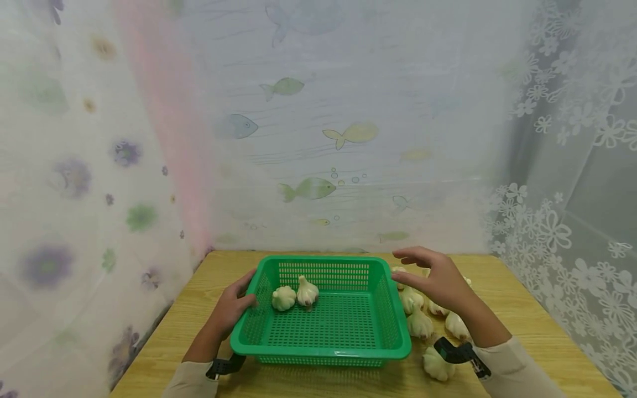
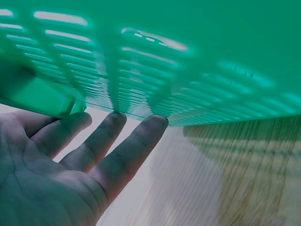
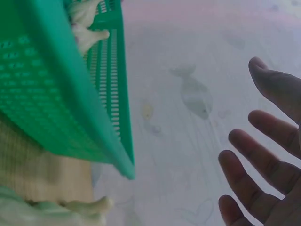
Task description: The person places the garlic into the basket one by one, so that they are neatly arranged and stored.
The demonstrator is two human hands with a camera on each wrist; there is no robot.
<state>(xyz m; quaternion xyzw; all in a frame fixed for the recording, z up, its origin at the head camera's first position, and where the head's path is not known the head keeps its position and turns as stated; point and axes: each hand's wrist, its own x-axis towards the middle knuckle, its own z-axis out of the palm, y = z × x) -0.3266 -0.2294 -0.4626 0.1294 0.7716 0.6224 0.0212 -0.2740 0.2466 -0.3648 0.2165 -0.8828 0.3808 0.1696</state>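
Observation:
A green plastic basket [image 1: 323, 351] with slotted walls stands on the table. Two garlic bulbs [image 1: 284, 298] lie inside it at the left. My left hand [image 1: 231, 304] holds the basket's left rim, thumb over the edge; in the left wrist view its fingers [image 2: 127, 153] reach along the slotted outer wall. Over the basket's right side and the garlic pile [image 1: 420, 323] hovers my right hand [image 1: 440, 279], thumb and fingers spread apart, holding nothing. In the right wrist view the right hand [image 3: 270, 174] is apart from the basket.
The wooden table [image 1: 527, 326] carries several loose garlic bulbs right of the basket, one bulb [image 1: 438, 364] nearer the front. Sheets with fish and flower prints [image 1: 348, 210] hang behind and at both sides of the table.

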